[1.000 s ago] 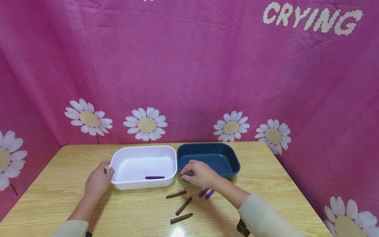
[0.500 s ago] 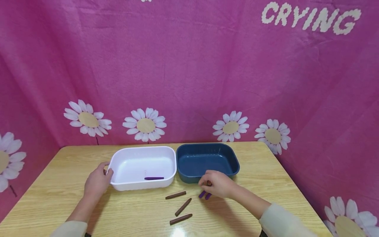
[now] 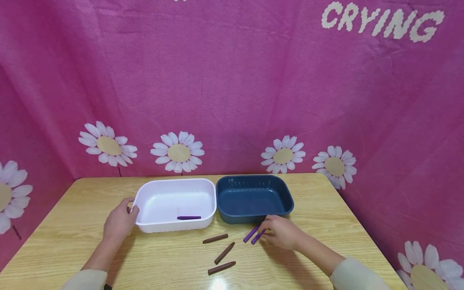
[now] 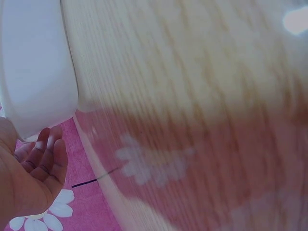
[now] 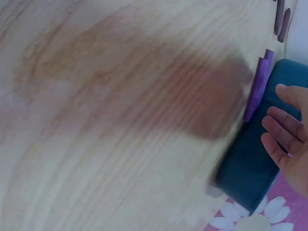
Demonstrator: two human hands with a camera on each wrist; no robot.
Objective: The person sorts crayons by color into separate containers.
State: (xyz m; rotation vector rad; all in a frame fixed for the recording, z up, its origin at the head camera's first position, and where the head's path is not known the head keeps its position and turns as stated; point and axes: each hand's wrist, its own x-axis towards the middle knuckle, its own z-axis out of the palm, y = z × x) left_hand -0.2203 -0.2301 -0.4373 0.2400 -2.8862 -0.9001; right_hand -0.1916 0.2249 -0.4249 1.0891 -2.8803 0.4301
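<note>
My left hand (image 3: 119, 219) grips the left end of a white plastic bin (image 3: 145, 226), thumb at the rim and fingers bent behind it. Inside that bin lies one purple crayon (image 3: 189, 218). My right hand (image 3: 282, 232) reaches to two purple crayons (image 3: 251, 233) lying side by side on the table, in front of a dark blue bin (image 3: 235, 219). Its fingertips overlap the right-hand crayon (image 3: 256, 237) in the head view. In the right wrist view the thumb and fingers (image 5: 284, 125) are spread apart with nothing between them, beside the blue bin's wall.
Several crayons lie about: a brown crayon (image 3: 215, 238) near the white bin, a slanted brown crayon (image 3: 224, 253) and another brown crayon (image 3: 221, 268) nearer the front. Both bins stand side by side on the wooden table (image 3: 163, 257). A pink flowered cloth (image 3: 232, 88) hangs behind.
My right hand has moved from the blue bin's near left corner rightward and toward me, over the purple crayons and to their right side. The left hand stays at the white bin.
</note>
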